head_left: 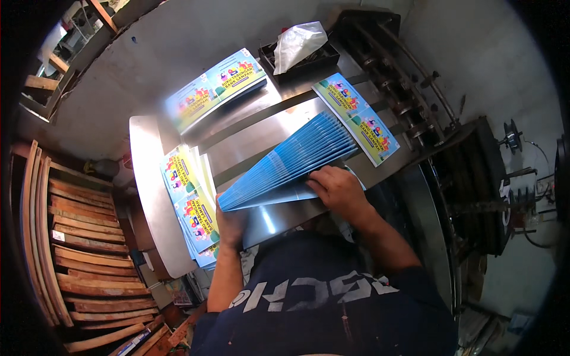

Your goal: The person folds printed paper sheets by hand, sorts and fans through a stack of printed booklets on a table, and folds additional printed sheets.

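A thick stack of blue printed sheets (291, 155) is spread like a fan over the front of the metal table. Its narrow left end sits in my left hand (230, 224), which is closed around it; most of those fingers are in shadow or behind the stack. At the wide right end, my right hand (339, 188) has its fingers bent and closed on the lower edge of the sheets. Just beyond that end lies a colourful cover sheet (374, 137), with two matching printed panels. The lowest sheets hang apart from the rest of the fan.
A pile of printed covers (219, 89) lies at the far left of the metal table (237, 142). More covers (190, 196) overlap on its left wing. A black tray (323, 59) holds a crumpled plastic bag (300, 44). Dark machinery (409, 107) borders the right; a wooden slatted rack (89, 249) stands left.
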`<state>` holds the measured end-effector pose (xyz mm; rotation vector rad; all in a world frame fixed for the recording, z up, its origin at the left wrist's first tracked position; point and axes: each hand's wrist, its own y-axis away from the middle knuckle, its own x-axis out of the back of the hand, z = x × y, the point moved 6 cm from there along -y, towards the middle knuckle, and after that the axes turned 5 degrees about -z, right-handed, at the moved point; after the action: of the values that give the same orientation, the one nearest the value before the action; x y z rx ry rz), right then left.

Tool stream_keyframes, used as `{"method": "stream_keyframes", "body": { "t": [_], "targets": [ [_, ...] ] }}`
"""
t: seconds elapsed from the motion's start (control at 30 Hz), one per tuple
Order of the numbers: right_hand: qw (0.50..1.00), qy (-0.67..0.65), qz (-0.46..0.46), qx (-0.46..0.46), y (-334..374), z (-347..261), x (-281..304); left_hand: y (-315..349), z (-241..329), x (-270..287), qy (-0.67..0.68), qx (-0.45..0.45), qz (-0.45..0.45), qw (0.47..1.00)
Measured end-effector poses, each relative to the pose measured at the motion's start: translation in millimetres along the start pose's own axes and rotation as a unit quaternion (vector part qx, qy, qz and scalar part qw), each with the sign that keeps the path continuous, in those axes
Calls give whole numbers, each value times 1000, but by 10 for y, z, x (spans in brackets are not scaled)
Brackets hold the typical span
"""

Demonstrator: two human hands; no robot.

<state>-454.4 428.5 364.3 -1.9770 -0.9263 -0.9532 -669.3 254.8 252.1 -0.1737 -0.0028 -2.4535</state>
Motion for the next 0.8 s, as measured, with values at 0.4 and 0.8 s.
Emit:
{"method": "stream_keyframes", "body": {
  "t": [0.4,0.8],
  "targets": [
    [992,33,98,71,-27,-63,27,27,66,-9,8,-33,21,999],
    [992,26,109,-51,110,-78,281,26,28,-30,-42,-57,-22,997]
  ]
}}
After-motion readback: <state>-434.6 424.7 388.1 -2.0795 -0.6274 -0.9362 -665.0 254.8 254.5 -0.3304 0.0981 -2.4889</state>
